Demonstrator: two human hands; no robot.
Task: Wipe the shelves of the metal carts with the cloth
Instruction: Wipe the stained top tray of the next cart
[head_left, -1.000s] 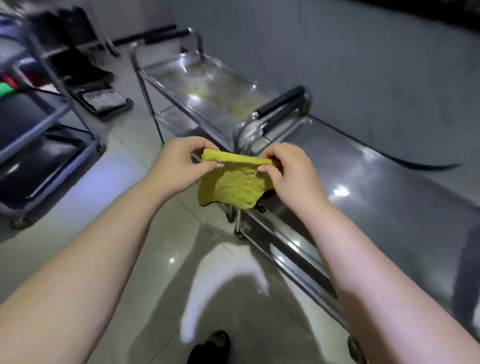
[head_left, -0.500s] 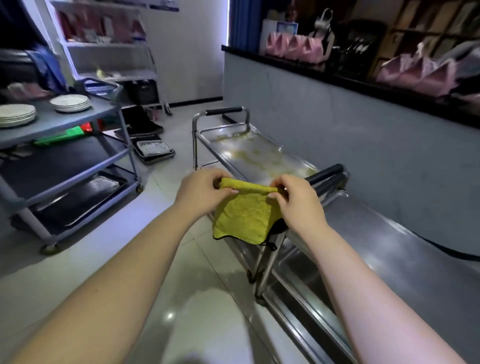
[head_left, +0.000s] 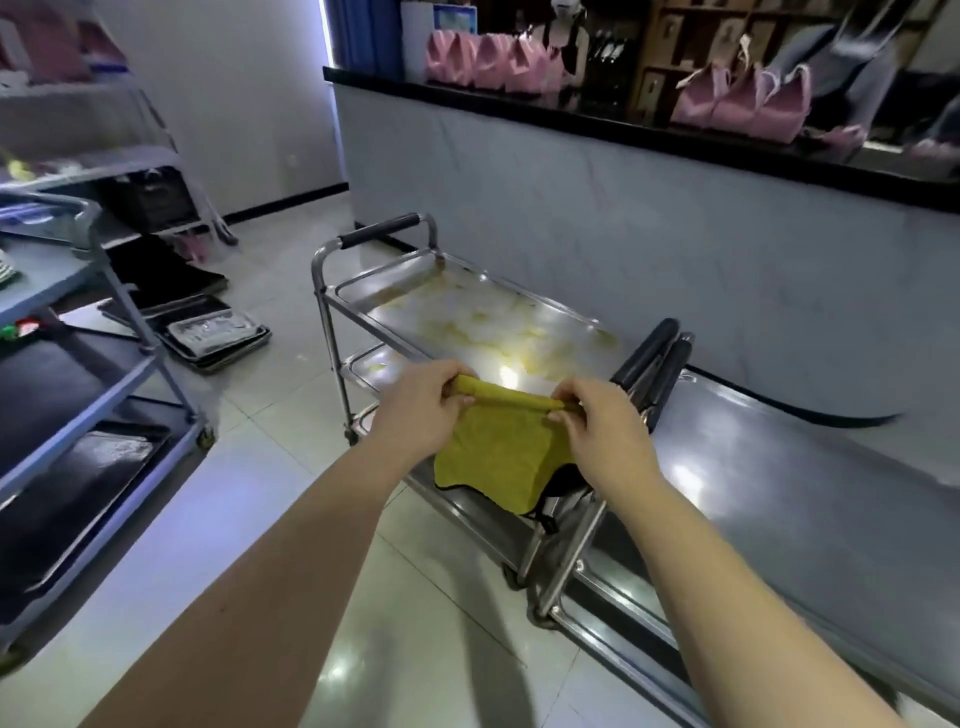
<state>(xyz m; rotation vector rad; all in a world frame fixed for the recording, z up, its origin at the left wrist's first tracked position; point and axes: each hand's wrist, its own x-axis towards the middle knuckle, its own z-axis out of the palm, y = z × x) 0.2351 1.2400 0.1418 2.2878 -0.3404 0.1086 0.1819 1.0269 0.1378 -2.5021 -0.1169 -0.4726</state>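
The cloth (head_left: 501, 457), judged light, soft and limp, is held hanging over the far cart's (head_left: 447, 296) near end, its top edge pinched at either corner by left hand (head_left: 421, 410) and right hand (head_left: 602, 431).

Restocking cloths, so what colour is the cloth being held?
The cloth is yellow-green with a black edge; head view.

Glossy tiled floor (head_left: 270, 467), grey counter (head_left: 571, 208) bearing pink bags (head_left: 753, 98).
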